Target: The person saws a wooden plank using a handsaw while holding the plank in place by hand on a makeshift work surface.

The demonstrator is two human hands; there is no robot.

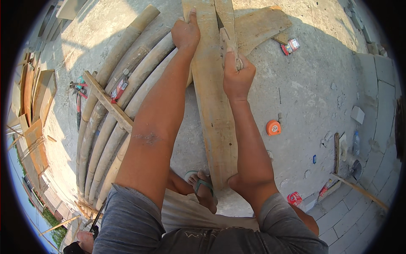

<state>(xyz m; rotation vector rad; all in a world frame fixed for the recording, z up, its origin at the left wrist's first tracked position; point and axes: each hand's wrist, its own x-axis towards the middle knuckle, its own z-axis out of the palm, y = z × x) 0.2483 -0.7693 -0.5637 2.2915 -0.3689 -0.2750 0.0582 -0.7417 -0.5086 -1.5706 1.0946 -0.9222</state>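
Observation:
A long, weathered wooden plank [213, 114] runs from the far edge to my feet, resting on other boards at its far part. My left hand [186, 34] is closed on the plank's left edge, thumb up on its face. In my right hand [238, 74] is the wooden handle of what looks like a handsaw [227, 40], with small fasteners along its side. The tool stands over the plank's right side; its blade cannot be made out clearly. Beyond it a narrow gap parts the plank from a strip of wood [226, 12].
Thick curved poles [105, 70] lie at left under a batten [108, 101], with a red-and-white pack [119, 89] and pliers [78, 86] nearby. At right are a board [262, 26], another pack [290, 46], an orange tape measure [273, 127] and a block wall [380, 84].

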